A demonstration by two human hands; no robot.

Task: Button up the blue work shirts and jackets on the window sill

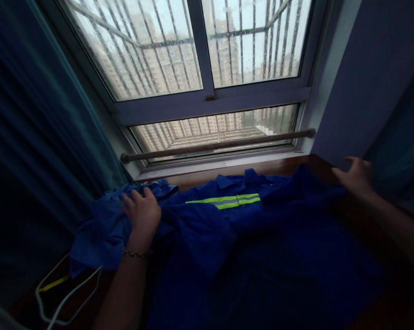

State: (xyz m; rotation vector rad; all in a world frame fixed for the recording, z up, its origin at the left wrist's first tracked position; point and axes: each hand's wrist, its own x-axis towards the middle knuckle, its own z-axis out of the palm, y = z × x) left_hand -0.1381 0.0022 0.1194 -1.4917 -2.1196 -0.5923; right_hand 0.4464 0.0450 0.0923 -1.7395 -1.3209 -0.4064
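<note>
A dark blue work jacket with a collar and a yellow-green and grey reflective stripe lies spread over a brown wooden surface. My left hand is over the jacket's left side, fingers spread, beside a bunched lighter blue cloth; whether it touches either is unclear. Off the jacket's right end, my right hand is held up with thumb and fingers apart and nothing in it. The near part of the jacket sinks into deep shadow.
Behind the jacket is a barred window with a horizontal rail across its lower part. Blue curtains hang at the left. A white cord and a yellow strip lie at the lower left. The brown wooden surface shows near the sill.
</note>
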